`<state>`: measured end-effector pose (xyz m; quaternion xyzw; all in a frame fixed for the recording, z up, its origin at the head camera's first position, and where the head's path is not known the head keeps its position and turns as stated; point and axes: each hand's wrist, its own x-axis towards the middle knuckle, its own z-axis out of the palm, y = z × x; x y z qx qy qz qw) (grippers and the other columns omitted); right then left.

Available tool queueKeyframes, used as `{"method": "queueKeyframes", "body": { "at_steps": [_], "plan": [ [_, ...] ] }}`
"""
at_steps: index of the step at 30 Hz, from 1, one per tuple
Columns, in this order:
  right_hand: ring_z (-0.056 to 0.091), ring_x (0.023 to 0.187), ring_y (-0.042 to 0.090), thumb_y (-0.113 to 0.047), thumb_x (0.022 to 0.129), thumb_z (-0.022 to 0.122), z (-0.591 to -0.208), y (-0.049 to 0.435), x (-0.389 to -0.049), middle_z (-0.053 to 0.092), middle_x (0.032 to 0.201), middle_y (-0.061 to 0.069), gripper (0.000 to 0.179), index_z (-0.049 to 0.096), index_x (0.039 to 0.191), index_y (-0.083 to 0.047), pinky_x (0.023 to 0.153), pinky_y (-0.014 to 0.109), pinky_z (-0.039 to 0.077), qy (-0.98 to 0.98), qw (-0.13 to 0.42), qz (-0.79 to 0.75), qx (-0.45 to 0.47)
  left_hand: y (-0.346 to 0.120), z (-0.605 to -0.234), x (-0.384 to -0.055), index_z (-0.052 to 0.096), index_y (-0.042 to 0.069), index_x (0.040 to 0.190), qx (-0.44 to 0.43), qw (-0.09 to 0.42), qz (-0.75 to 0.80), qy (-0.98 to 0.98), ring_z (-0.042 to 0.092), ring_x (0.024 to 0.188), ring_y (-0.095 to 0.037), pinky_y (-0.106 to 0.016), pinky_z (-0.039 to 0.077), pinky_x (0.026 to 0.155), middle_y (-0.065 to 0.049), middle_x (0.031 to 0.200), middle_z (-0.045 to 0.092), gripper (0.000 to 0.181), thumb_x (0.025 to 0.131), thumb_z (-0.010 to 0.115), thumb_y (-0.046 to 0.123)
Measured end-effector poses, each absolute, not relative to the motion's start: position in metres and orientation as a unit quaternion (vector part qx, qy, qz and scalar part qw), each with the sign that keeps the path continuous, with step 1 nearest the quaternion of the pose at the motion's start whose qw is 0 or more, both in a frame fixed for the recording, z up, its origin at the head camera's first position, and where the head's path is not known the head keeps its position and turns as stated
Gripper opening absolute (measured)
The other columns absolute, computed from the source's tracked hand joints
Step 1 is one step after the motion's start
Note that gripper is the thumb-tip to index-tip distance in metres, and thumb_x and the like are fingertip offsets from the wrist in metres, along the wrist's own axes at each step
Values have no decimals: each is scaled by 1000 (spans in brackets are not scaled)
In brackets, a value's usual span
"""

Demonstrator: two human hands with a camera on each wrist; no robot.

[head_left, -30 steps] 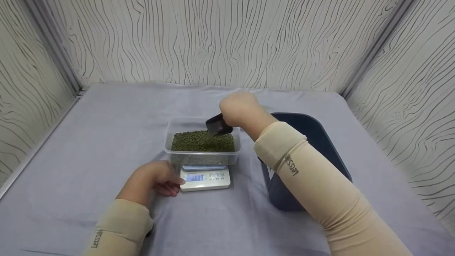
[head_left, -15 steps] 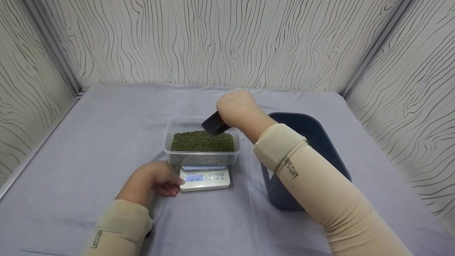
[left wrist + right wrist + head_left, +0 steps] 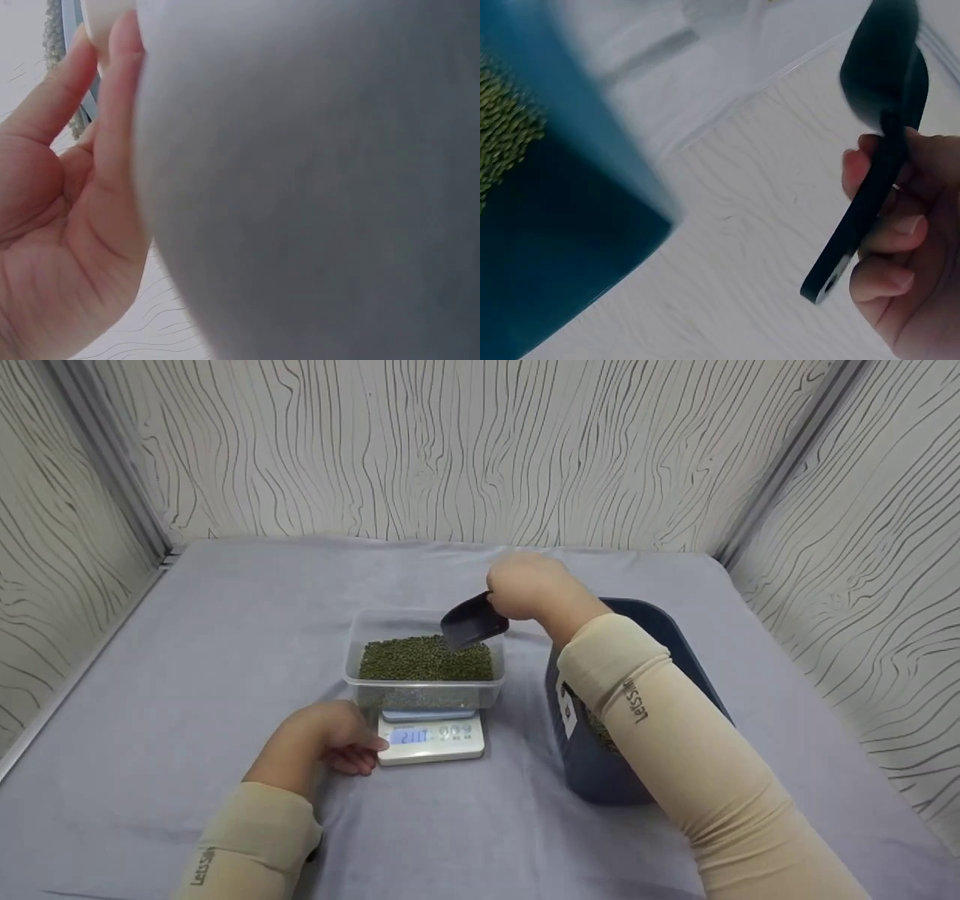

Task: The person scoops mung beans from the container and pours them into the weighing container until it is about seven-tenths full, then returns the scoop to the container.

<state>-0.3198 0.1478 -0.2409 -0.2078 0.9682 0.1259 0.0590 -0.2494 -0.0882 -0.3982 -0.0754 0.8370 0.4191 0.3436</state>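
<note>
My right hand (image 3: 529, 585) grips a black scoop (image 3: 472, 622) by its handle, held tilted over the right part of a clear plastic container (image 3: 424, 694). In the right wrist view the fingers curl round the handle, and the scoop's bowl (image 3: 877, 71) shows dark inside with no grains visible. Small green grains like mung beans (image 3: 420, 658) fill the lower part of the container. That container stands on a white kitchen scale (image 3: 435, 746) with a lit display. My left hand (image 3: 337, 735) pinches the scale's front left corner between thumb and finger.
A dark blue bin (image 3: 600, 776) stands right of the scale, partly under my right forearm, with more green grains (image 3: 506, 124) inside. A grey cloth (image 3: 225, 660) covers the table. Patterned white walls (image 3: 450, 450) rise behind and at both sides.
The right hand with the scoop has shifted right, and the scoop's mouth has turned more into view. Grains were falling from it a second ago. The scale's reading has changed; the left hand stays.
</note>
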Motion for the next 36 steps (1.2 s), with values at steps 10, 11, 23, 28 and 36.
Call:
{"method": "queueKeyframes", "body": {
  "at_steps": [10,11,23,28,36],
  "plan": [
    [47,65,21,-18,93,44,-245,177,-330,52,69,3,25,58,75,-8,63,34,41,970,85,59,-220,-87,-399,-249,65,-1,76,-72,341,425,835,62,56,-11,-25,54,57,-6,66,63,18,84,67,15],
    [47,64,21,-18,93,44,-245,180,-330,52,69,3,25,58,74,-8,62,34,41,970,89,51,-219,-87,-399,-249,65,-1,75,-73,341,425,835,62,56,-11,-25,54,57,-7,66,63,18,83,67,15],
    [52,62,21,-12,90,44,-239,231,-336,51,62,3,25,53,68,-7,68,37,44,973,114,-10,-200,-88,-402,-250,66,-2,77,-81,344,433,829,63,57,-12,-26,55,59,-7,67,64,18,83,67,15],
    [53,62,20,-12,91,43,-236,259,-336,53,64,4,24,55,71,-4,66,34,43,974,133,-28,-180,-87,-403,-250,65,-1,77,-83,345,437,827,62,57,-12,-26,55,58,-7,67,63,17,83,67,14],
    [46,49,13,-7,88,42,-235,298,-335,52,55,2,27,49,62,-6,48,25,36,975,153,-74,-140,-87,-402,-249,65,-2,77,-77,345,437,827,62,56,-12,-25,54,57,-7,66,63,17,84,67,14]
  ]
}}
